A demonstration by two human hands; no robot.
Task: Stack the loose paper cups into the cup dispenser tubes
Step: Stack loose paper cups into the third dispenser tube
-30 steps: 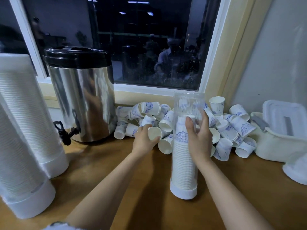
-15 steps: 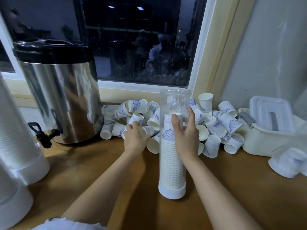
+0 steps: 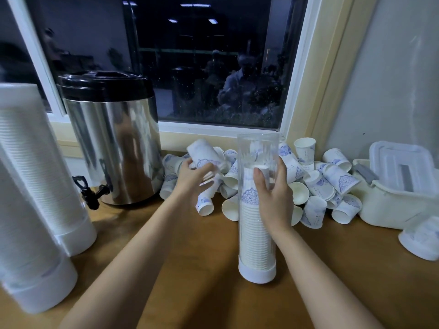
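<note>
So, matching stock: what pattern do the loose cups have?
Loose cups: white with blue ornamental print; head view.

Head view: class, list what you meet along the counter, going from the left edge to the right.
White dispenser tubes → steel urn → left hand gripping a paper cup → clear dispenser tube → upright cup → white lidded box.
</note>
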